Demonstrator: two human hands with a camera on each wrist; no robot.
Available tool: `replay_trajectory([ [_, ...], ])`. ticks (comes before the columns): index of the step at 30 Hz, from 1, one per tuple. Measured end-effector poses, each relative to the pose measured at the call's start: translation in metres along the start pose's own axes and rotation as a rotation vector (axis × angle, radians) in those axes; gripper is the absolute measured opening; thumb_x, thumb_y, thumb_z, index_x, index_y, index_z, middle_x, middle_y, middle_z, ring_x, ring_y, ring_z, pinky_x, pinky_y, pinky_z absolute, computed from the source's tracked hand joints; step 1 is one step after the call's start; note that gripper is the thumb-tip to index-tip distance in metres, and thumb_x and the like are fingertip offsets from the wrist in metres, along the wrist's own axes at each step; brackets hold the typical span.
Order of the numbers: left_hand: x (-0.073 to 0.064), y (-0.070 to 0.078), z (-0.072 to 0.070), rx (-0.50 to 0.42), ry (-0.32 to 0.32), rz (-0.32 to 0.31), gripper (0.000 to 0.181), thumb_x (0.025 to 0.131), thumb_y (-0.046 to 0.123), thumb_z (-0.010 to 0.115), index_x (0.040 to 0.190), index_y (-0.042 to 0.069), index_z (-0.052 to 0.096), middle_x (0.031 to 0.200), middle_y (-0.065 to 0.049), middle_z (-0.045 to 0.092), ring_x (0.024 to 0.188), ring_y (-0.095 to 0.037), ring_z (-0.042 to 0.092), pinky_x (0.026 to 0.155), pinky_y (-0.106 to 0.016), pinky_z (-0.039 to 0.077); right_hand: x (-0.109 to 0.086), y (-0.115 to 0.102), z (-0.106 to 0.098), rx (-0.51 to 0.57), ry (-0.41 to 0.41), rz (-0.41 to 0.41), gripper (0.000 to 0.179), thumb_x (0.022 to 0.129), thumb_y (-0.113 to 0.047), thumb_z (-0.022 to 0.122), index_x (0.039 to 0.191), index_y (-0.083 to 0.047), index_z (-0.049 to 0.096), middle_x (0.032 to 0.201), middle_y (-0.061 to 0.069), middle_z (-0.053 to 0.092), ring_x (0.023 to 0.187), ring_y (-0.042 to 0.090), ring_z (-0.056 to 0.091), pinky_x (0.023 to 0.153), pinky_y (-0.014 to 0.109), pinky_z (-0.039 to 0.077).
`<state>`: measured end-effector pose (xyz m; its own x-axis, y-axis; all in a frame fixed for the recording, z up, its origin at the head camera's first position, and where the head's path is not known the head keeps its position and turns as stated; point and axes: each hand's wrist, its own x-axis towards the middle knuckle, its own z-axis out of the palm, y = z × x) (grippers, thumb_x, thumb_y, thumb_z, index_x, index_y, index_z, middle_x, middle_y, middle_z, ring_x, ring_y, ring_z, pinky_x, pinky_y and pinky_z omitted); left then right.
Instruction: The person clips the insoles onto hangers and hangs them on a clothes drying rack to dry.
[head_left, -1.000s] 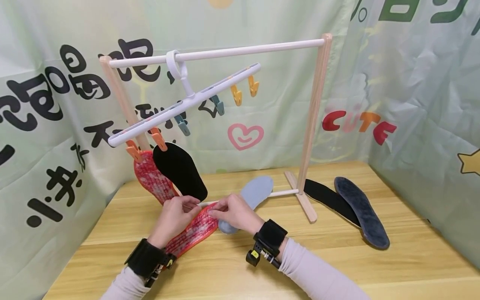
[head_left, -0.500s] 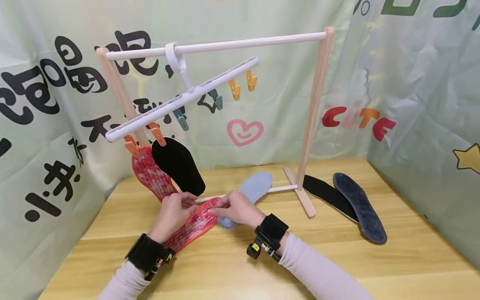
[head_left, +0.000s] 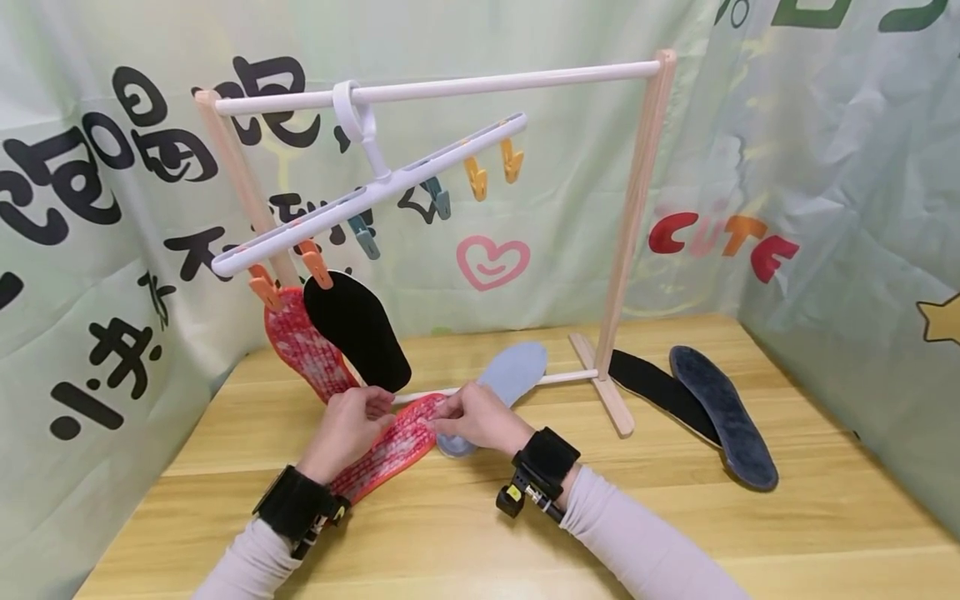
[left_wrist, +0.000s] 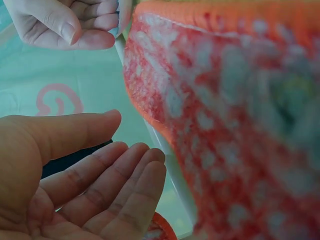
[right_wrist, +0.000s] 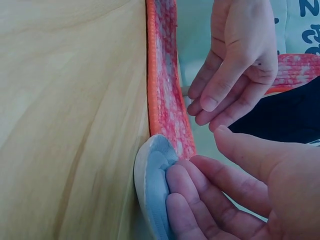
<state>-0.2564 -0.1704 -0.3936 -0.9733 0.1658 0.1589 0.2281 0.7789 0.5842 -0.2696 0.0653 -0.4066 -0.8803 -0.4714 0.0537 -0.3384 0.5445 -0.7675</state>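
Note:
A red-and-white patterned insole (head_left: 397, 454) with an orange edge lies on the table under both hands. My left hand (head_left: 350, 429) is beside its upper end; in the left wrist view the thumb and loosely bent fingers (left_wrist: 107, 192) stand apart with nothing between them. Over the far end is my right hand (head_left: 483, 417), thumb lifted away from the fingers. Its fingertips (right_wrist: 182, 177) rest at the tip of the red insole and against a light blue insole (head_left: 517, 373). A matching red insole (head_left: 303, 346) and a black insole (head_left: 358, 333) hang from orange clips (head_left: 315, 265).
The white hanger (head_left: 375, 193) tilts down to the left on the wooden rack's rail (head_left: 510, 81). Its teal clips (head_left: 363, 237) and yellow clips (head_left: 476, 179) hold nothing. At the right lie another black insole (head_left: 660, 392) and a dark grey insole (head_left: 723, 417), overlapping near the rack's foot (head_left: 603, 392).
The head view has shifted slightly. Both hands and the insoles keep nearly the same places, and nothing is picked up or let go.

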Motion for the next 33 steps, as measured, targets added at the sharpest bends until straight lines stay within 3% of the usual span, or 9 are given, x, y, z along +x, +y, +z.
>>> replay_trajectory([
  [9, 0.0002, -0.0029, 0.0041, 0.001, -0.032, -0.008, 0.022, 0.094, 0.005, 0.081, 0.114, -0.002, 0.077, 0.104, -0.012, 0.081, 0.093, -0.022, 0.077, 0.087, -0.042, 0.066, -0.0007, 0.0006, 0.0003, -0.016, -0.006, -0.01, 0.017, 0.1, -0.021, 0.077, 0.089, -0.009, 0.084, 0.074, 0.004, 0.076, 0.05, 0.003, 0.04, 0.049, 0.017, 0.029],
  [33, -0.0013, -0.0024, 0.0102, -0.003, -0.05, 0.012, 0.019, 0.093, 0.004, 0.081, 0.11, -0.001, 0.077, 0.099, -0.011, 0.081, 0.089, -0.019, 0.076, 0.086, -0.043, 0.066, 0.0004, 0.0003, 0.0012, -0.032, 0.002, 0.017, 0.014, 0.1, -0.022, 0.079, 0.094, -0.011, 0.085, 0.073, -0.006, 0.073, 0.053, 0.004, 0.042, 0.051, 0.017, 0.031],
])
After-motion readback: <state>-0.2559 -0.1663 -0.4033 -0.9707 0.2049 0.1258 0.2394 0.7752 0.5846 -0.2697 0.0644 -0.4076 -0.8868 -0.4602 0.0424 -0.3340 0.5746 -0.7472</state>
